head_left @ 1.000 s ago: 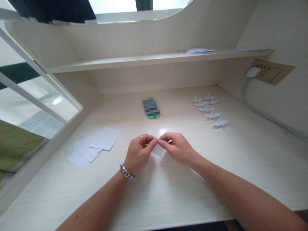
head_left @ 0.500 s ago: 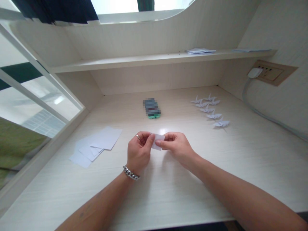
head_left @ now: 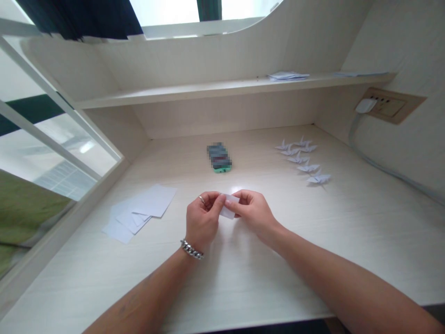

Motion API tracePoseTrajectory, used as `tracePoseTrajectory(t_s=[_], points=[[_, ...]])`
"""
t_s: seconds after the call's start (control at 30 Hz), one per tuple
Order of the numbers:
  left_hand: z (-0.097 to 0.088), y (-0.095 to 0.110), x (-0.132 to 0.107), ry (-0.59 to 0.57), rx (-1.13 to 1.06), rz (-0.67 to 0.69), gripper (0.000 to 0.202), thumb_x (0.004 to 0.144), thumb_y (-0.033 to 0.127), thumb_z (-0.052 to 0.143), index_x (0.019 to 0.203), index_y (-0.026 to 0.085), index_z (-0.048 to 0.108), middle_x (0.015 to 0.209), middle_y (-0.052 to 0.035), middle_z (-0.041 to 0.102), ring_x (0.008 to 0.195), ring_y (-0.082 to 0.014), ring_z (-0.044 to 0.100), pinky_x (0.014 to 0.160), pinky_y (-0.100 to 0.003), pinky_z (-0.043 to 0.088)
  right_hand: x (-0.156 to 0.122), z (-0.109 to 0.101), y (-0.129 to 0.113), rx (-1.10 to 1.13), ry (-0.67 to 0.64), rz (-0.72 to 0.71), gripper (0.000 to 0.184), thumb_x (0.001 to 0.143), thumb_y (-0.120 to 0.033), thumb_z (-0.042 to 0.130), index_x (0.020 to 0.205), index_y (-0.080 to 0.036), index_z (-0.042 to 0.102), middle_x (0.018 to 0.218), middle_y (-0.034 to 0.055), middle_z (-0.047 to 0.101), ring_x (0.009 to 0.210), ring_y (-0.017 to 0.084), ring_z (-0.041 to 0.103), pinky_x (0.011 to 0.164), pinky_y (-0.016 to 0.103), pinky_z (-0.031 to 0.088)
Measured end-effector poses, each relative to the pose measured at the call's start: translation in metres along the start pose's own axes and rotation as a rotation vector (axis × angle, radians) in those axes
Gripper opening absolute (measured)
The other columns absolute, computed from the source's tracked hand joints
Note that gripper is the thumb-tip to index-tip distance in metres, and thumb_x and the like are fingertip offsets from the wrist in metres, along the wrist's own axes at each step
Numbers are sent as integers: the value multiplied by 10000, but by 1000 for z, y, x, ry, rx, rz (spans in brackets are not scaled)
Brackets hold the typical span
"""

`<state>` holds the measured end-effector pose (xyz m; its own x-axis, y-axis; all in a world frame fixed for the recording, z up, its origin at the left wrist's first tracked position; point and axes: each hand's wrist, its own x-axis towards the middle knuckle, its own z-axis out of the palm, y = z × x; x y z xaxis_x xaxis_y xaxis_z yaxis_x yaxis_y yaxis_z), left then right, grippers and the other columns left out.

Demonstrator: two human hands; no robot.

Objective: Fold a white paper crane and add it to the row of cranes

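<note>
A small folded piece of white paper [head_left: 228, 212] is held just above the desk, at the middle of the view. My left hand [head_left: 203, 215], with a ring and a chain bracelet, pinches its left side between thumb and fingers. From the right, my right hand [head_left: 255, 211] grips the same paper, its thumb lying across the front. The fingertips behind the paper are hidden. Left of my hands, several loose white paper sheets [head_left: 153, 202] lie overlapping on the desk. Several folded paper cranes [head_left: 308, 168] stand in a group at the back right.
Behind my hands lies a phone-like object [head_left: 219, 157], blurred out, with a green edge. A shelf [head_left: 181, 94] spans the back and bears a stack of white paper [head_left: 288, 76]. On the right wall, a plug [head_left: 365, 105] with a grey cable [head_left: 382, 170] sits in a socket.
My right thumb has slid left and up along the paper, closer to my left thumb. The paper stays in both hands. The camera view has shifted slightly.
</note>
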<state>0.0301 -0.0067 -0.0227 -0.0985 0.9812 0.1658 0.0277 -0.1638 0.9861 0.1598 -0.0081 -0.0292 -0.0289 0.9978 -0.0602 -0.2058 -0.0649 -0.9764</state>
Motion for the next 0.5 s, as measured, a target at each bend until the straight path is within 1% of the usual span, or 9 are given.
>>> tracePoseTrajectory(t_s=[0.13,0.3,0.37,0.5], points=[[2,-1,2,8,-5,-8,197,708,310,744,749,134,665,653,-16,681,582,-121,603,549,-220,476,0,1,0,32,32,-15,329,618,-431,785,677,-130,666,594,14,616,554,121,531,527,259,415],[1,-3,4,32,9,-1,221,712,332,739,755,133,654,649,-17,667,587,-124,596,554,-227,471,1,0,3,61,20,-8,359,664,-472,750,700,-118,704,606,31,633,557,128,535,559,279,443],[1,-1,3,35,10,-2,233,709,343,740,755,132,654,650,-21,667,586,-128,596,554,-232,470,0,0,2,71,39,2,355,650,-468,763,689,-120,705,601,34,633,553,130,533,570,288,447],[3,3,1,46,4,-8,252,695,359,748,746,131,653,651,-27,667,582,-133,598,551,-239,470,-3,2,-3,77,121,22,348,580,-457,810,627,-139,677,560,16,608,530,124,515,543,277,423]])
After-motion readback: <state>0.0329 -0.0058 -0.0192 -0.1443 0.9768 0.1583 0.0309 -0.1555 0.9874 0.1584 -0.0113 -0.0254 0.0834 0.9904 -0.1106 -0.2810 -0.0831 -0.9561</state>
